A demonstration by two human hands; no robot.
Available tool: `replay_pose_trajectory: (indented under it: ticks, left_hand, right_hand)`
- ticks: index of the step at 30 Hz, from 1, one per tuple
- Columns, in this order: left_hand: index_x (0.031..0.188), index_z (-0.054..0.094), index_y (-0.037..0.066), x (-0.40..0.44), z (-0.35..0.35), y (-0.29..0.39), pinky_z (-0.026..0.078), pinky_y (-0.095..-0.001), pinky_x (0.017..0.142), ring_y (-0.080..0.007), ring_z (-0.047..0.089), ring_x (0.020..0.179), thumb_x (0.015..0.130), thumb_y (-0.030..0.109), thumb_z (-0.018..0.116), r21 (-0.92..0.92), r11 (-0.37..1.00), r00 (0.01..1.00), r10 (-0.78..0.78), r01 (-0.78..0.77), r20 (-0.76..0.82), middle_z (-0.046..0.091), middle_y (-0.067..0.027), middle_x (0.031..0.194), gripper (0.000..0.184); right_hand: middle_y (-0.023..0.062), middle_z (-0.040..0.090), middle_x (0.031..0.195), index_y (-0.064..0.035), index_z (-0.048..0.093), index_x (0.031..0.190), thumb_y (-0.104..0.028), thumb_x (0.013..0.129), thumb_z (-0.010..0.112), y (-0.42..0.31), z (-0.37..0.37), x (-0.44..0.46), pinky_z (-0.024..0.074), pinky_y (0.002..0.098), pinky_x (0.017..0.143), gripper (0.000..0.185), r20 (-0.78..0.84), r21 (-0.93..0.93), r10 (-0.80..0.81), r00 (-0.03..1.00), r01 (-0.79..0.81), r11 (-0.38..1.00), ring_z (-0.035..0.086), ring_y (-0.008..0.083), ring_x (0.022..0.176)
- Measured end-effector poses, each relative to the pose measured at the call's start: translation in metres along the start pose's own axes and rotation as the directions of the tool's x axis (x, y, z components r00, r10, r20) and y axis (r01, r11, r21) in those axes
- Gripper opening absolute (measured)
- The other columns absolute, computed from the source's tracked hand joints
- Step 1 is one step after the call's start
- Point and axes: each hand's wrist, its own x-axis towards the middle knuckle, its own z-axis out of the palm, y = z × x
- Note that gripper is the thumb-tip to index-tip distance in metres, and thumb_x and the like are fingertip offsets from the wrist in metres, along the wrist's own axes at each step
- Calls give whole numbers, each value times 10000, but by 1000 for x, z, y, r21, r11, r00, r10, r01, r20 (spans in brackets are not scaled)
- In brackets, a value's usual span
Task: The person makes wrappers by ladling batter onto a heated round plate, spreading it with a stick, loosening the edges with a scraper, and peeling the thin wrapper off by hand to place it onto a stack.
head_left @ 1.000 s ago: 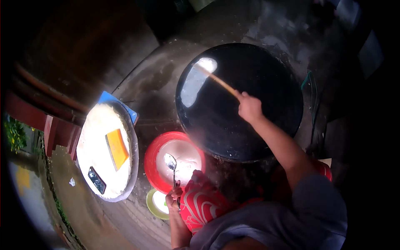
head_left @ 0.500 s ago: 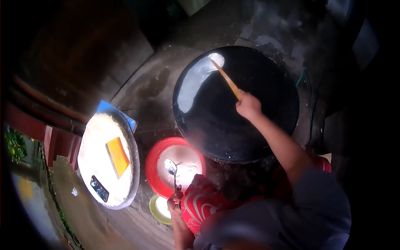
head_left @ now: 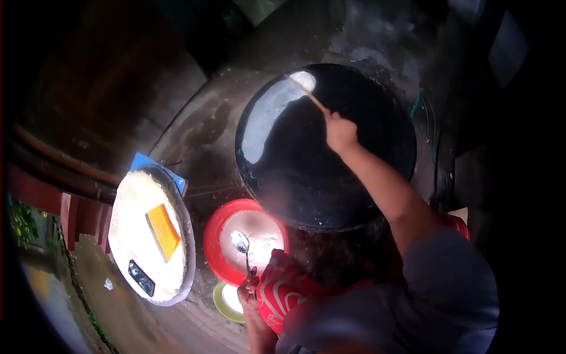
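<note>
My right hand (head_left: pixel 342 131) is closed around a thin wooden spatula (head_left: pixel 311 97). Its far end meets the head of a curved white batter strip (head_left: pixel 262 121) on the left part of a large round black griddle (head_left: pixel 348 183). Below, my left hand (head_left: pixel 249 288) grips the handle of a metal ladle (head_left: pixel 240 241). The ladle's bowl is over a red basin (head_left: pixel 213 259) of white batter. Beside that hand, partly behind the basin, is a green bowl (head_left: pixel 223 310) with white contents.
To the left is a round stack of white sheets (head_left: pixel 132 221) bearing a yellow block-like piece (head_left: pixel 164 232) and a dark phone (head_left: pixel 141 277). A blue board (head_left: pixel 154 168) sticks out behind it. Green cord (head_left: pixel 423 106) hangs right of the griddle.
My right hand has shifted slightly up and left, and the spatula has turned more edge-on, its tip further left on the batter. My left hand keeps the ladle over the basin.
</note>
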Motion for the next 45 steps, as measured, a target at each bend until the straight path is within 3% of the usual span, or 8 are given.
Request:
replay_pose_trajectory:
  ticks: [5,9,15,19,25,29,33,45]
  left_hand:
    - [1199,399,-130,3,-11,6,396,-240,489,-140,444,578,890,43,350,158,986,997,67,-61,-31,494,-76,759,358]
    - [1195,403,-128,3,-23,8,397,-241,485,-139,446,574,890,45,350,261,961,992,111,-90,-66,497,-74,754,355]
    - [1189,410,-125,8,-29,14,398,-241,480,-139,450,568,891,47,350,376,920,985,149,-107,-85,501,-72,747,349]
    - [1185,414,-123,8,-36,13,399,-242,477,-139,452,564,891,49,350,412,904,981,167,-111,-102,504,-71,742,346]
    - [1178,421,-120,10,-36,21,400,-243,472,-139,456,558,892,52,350,454,884,980,175,-112,-99,509,-69,734,341]
    - [1174,425,-119,9,-44,23,401,-243,469,-138,458,554,892,53,350,467,877,978,179,-110,-107,512,-68,729,338]
    - [1167,428,-117,8,-45,31,402,-244,466,-139,460,550,893,55,349,487,867,977,181,-106,-109,512,-66,722,333]
    - [1119,425,-118,-12,65,14,404,-249,458,-145,461,537,905,64,331,12,999,979,-31,34,-200,487,-61,682,296]
  right_hand:
    - [143,542,1050,-81,455,1249,-146,718,587,12,-34,-55,511,383,694,551,133,193,186,974,-209,959,621,291,820]
    - [116,547,996,-78,424,1285,-117,738,559,8,-17,-69,506,383,647,565,110,94,-133,985,123,988,618,278,777]
    - [140,544,1047,-68,420,1275,-136,736,573,31,-38,-56,511,383,666,564,94,182,211,973,-225,957,615,294,809]
    - [134,566,999,-38,450,1240,-107,794,494,9,-2,-19,516,379,604,453,-5,52,-27,1000,27,998,629,275,771]
    - [141,510,1102,-40,316,1341,-139,703,616,30,-47,-72,516,369,678,713,198,110,256,946,-281,953,623,276,840]
    - [121,547,987,-32,387,1297,-112,772,529,13,-20,-79,515,357,590,550,93,38,-53,994,49,998,629,266,724]
    - [120,543,1016,-34,368,1312,-73,759,531,79,-27,-51,511,371,589,578,101,-33,209,973,-207,978,627,276,739]
    - [133,555,1036,-10,413,1270,-73,825,469,95,-37,-46,523,363,603,453,61,-93,233,971,-227,969,634,268,778]
